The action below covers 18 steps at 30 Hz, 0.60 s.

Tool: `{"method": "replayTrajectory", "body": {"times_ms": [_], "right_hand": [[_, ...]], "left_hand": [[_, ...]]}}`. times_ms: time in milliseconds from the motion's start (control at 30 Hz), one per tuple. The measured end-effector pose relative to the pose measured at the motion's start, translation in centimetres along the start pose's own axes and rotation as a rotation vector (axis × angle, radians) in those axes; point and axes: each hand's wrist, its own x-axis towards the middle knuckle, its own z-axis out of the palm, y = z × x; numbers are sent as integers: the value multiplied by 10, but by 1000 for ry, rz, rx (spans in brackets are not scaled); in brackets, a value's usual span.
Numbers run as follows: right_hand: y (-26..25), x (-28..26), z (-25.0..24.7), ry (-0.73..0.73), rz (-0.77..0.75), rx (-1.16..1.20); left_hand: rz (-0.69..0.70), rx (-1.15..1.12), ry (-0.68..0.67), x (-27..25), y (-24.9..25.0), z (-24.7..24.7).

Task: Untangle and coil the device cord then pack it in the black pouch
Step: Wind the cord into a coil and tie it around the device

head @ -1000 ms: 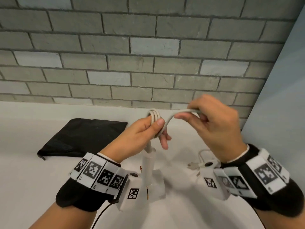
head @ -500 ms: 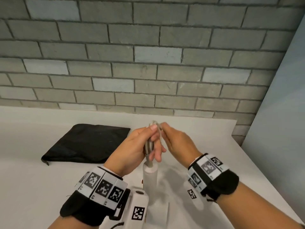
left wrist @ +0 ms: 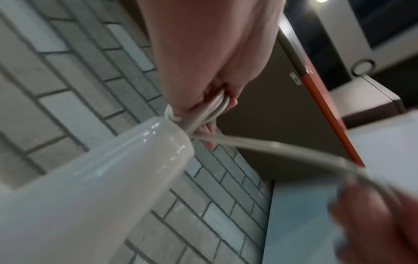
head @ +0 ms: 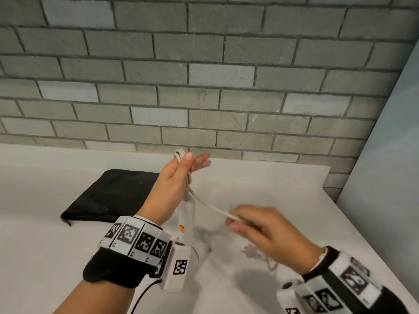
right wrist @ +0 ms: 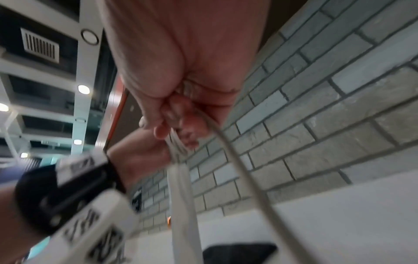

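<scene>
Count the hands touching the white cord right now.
2. The left hand pinches the coiled loops of the white cord, raised above the table. The right hand pinches the loose strand lower down. The black pouch lies untouched.

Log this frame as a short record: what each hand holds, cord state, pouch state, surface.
left hand: pinches the coiled loops of the thin white device cord, with the white cylindrical device hanging below
right hand: pinches the free cord strand, pulled out toward the lower right
cord state: partly coiled, tail still loose
flat black fabric pouch: lying on the table, nothing in it yet
white table: against a grey brick wall
</scene>
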Motion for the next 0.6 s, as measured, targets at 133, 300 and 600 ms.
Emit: {"method": "replayTrajectory", "body": {"times_ms": [133,300,600], "right_hand": [[-10,23,-41,319,-90,-91],[-3,53,-43,340,-32,11],[-3,58,-8,124,265,608]], "left_hand": [[-50,107,-297,-7,16,8],[-79,-96,-682,-10,21,9],[-171,-297,-500,-13,15,3]]}}
